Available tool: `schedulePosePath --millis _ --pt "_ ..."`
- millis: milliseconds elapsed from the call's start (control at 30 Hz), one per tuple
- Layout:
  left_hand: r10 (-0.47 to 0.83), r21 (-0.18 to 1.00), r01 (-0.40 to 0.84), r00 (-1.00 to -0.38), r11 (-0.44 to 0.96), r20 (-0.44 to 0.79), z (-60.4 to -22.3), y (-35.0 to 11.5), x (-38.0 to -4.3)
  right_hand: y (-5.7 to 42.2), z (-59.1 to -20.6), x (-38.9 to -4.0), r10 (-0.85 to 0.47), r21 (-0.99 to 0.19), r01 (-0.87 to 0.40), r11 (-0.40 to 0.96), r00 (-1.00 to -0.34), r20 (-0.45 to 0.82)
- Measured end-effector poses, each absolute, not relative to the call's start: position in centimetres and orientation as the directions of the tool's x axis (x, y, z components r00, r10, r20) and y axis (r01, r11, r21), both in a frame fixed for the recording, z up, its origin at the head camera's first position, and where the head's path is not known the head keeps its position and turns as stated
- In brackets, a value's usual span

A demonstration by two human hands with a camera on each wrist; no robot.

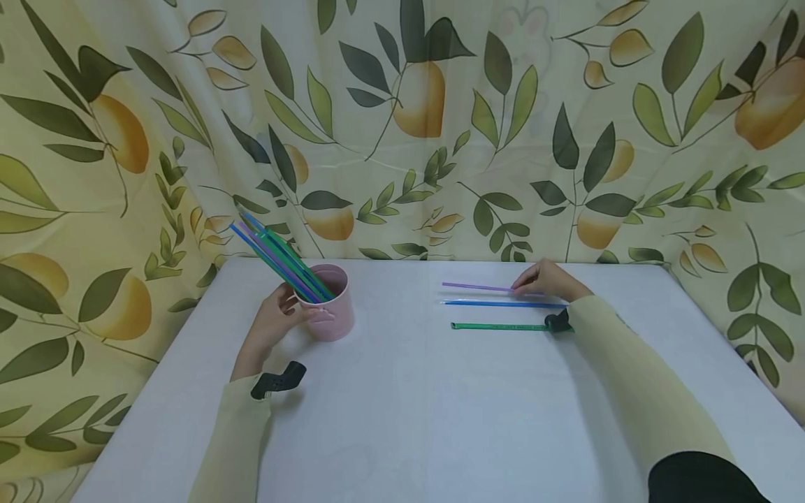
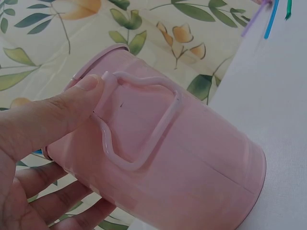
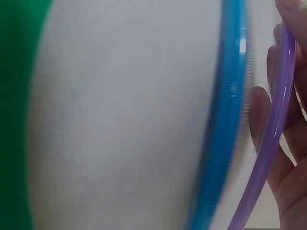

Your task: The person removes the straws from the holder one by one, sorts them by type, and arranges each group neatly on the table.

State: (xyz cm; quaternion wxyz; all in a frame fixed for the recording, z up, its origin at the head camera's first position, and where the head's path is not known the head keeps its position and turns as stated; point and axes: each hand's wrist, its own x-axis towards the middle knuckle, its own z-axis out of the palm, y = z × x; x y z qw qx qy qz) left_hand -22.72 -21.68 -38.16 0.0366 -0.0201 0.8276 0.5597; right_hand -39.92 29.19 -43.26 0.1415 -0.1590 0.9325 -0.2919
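My left hand [image 1: 273, 325] holds a pink metal bucket [image 1: 336, 314] near its rim. In the left wrist view the thumb presses beside the bucket's wire handle [image 2: 165, 120], and the other fingers lie along the far side. Several blue, green and purple plastic straws [image 1: 286, 258] lean out of the bucket to the left. At the right, my right hand [image 1: 548, 281] pinches a purple straw [image 1: 474, 286] just over the table. Nearer me lie a blue straw [image 1: 497, 303] and a green straw [image 1: 497, 326], roughly parallel, their right ends hidden by the wrist and its camera.
The white table [image 1: 402, 405] reaches back to a curtain [image 1: 402, 175] printed with fruit and leaves. A black wrist camera [image 1: 279, 381] sits on the left sleeve, and another wrist camera [image 1: 557, 321] overhangs the green straw.
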Motion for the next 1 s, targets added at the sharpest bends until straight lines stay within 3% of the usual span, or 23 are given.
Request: schedulePosePath --millis 600,1000 --pt "0.005 0.926 -0.077 -0.996 0.369 -0.085 -38.3 -21.6 -22.8 29.5 -44.3 -40.3 -0.416 -0.622 -0.226 0.750 -0.892 -0.178" --pt "-0.009 0.922 -0.063 -0.998 0.382 -0.064 -41.2 -22.9 -24.4 29.2 -44.2 -40.1 -0.447 -0.610 -0.269 0.745 -0.880 -0.159"
